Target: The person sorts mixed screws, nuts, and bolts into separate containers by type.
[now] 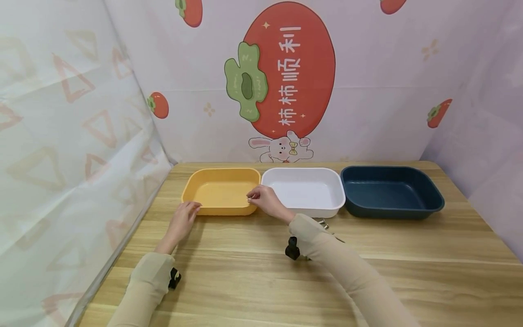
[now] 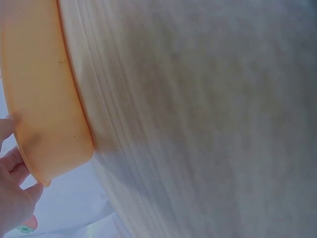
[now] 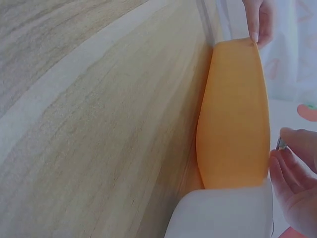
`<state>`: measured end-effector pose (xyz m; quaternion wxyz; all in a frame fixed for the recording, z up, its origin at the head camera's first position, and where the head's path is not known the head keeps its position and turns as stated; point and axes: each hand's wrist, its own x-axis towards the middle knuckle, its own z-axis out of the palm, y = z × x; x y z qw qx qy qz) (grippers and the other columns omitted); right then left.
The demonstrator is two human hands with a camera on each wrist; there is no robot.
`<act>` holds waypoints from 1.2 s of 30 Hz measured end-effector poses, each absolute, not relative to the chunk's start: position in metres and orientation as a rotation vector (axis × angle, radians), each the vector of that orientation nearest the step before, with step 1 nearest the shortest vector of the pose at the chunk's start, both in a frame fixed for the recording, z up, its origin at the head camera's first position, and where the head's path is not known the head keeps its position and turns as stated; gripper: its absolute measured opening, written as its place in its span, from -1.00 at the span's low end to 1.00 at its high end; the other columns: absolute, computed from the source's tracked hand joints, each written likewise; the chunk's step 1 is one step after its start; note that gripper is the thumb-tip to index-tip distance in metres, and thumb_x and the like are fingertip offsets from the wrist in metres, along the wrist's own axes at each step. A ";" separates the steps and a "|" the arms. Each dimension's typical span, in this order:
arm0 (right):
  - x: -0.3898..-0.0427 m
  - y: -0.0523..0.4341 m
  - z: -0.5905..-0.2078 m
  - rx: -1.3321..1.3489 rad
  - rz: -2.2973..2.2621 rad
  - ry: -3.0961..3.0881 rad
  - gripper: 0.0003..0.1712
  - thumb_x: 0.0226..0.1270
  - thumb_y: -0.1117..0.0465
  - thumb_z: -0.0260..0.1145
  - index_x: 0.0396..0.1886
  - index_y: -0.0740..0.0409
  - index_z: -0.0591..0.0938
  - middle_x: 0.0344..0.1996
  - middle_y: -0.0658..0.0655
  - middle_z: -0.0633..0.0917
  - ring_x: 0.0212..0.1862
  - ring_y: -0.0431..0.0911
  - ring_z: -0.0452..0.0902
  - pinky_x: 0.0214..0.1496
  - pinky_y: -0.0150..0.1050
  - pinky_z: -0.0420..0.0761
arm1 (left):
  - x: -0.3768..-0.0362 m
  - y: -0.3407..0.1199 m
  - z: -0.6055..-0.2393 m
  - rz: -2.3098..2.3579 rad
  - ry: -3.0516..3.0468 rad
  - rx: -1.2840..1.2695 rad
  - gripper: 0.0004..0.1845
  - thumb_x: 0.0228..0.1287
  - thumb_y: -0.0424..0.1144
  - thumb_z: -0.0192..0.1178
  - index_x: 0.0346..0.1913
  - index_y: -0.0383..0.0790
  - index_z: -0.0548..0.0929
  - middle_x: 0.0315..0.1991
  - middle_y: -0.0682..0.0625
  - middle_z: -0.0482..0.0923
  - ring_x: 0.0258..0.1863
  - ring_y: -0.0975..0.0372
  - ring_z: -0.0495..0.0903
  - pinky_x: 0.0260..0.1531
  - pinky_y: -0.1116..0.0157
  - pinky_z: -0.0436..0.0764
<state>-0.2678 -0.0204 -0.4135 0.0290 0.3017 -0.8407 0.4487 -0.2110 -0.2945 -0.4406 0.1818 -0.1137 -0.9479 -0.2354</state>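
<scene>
My left hand (image 1: 185, 219) grips the rim of the yellow tray (image 1: 222, 210) at its near left corner, fingers over the edge in the left wrist view. At the opposite near corner, my right hand (image 1: 267, 200) pinches a small shiny metal piece (image 3: 281, 144) between thumb and fingertips. That piece is mostly covered by the fingers, so I cannot tell its exact kind. In the right wrist view it sits just beyond the yellow rim, at rim height.
Right of the yellow tray stand a white tray (image 1: 302, 212) and a dark blue tray (image 1: 392, 212), side by side along the back of the wooden table (image 1: 245, 281). Several small metal parts (image 1: 323, 224) lie before the white tray, partly hidden by the right sleeve.
</scene>
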 end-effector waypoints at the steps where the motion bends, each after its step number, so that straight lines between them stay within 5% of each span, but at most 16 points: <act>1: -0.268 -0.021 -0.414 0.924 1.397 -2.594 -0.83 0.07 0.39 0.27 -0.32 0.40 0.63 -0.39 0.19 0.59 -0.35 -0.06 0.55 -0.32 -0.40 0.52 | -0.211 -0.294 -0.441 -0.666 -2.676 -0.321 -0.86 0.22 -0.37 0.06 -0.21 -0.35 0.55 -0.24 -0.20 0.52 -0.15 -0.04 0.42 -0.11 0.04 0.39; 10: -0.267 -0.010 -0.407 0.893 1.608 -2.637 -0.75 0.07 0.39 0.27 -0.21 0.41 0.59 -0.23 0.31 0.61 -0.26 0.01 0.57 -0.26 -0.36 0.54 | -0.212 -0.294 -0.442 -0.658 -2.652 -0.336 -0.88 0.18 -0.41 0.08 -0.24 -0.37 0.55 -0.26 -0.21 0.52 -0.17 -0.04 0.43 -0.13 0.03 0.39; 36: -0.232 0.058 -0.393 1.268 1.321 -2.753 -0.80 0.04 0.41 0.29 -0.27 0.35 0.62 -0.33 0.21 0.65 -0.33 -0.13 0.55 -0.27 -0.42 0.52 | -0.212 -0.296 -0.441 -0.644 -2.704 -0.322 -0.86 0.21 -0.37 0.06 -0.20 -0.35 0.54 -0.25 -0.20 0.51 -0.17 -0.04 0.42 -0.16 0.04 0.41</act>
